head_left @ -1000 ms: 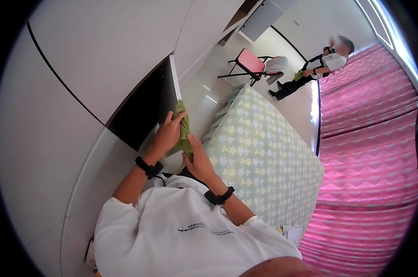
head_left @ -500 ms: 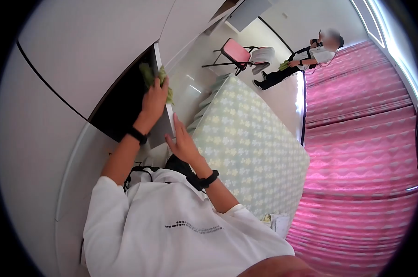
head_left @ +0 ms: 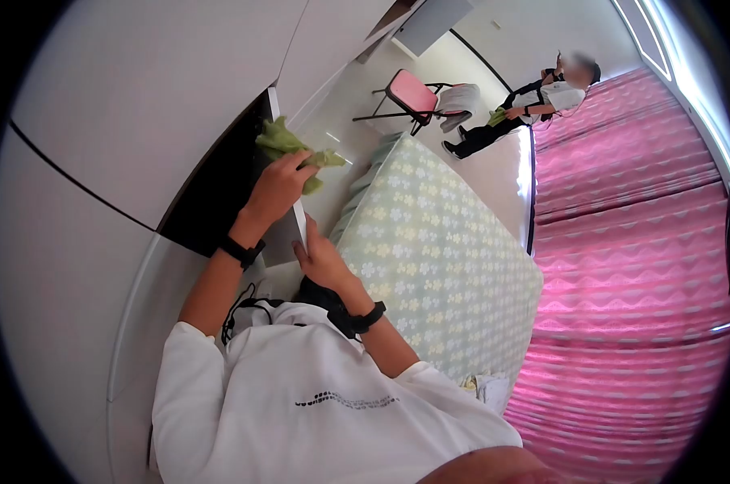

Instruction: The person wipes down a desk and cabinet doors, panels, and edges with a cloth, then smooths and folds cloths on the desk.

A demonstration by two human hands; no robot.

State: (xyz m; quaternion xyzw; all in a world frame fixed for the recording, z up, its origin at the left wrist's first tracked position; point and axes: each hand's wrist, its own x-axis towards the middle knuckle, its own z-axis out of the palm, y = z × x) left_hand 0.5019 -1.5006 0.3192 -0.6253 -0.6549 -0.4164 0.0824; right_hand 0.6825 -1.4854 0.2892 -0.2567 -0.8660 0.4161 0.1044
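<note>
My left hand [head_left: 280, 187] is closed on a yellow-green cloth [head_left: 282, 139], whose loose ends fan out over the edge of a white cabinet panel [head_left: 302, 228], possibly a door or drawer front. Lower on that edge, my right hand [head_left: 324, 258] grips the panel, thumb on one side and fingers on the other. Behind the panel is the dark cabinet opening [head_left: 211, 189]. Part of the cloth is hidden by my left fingers.
A bed with a pale green floral cover [head_left: 437, 258] lies to the right. Beyond it stand a pink folding chair [head_left: 413, 91] with grey fabric on it and another person [head_left: 534, 105] holding a green cloth. Pink curtains [head_left: 623, 266] hang at the far right.
My left hand has moved slightly down and right along the panel edge, and the cloth now spreads more openly. My right fingers, straighter before, now curl round the edge.
</note>
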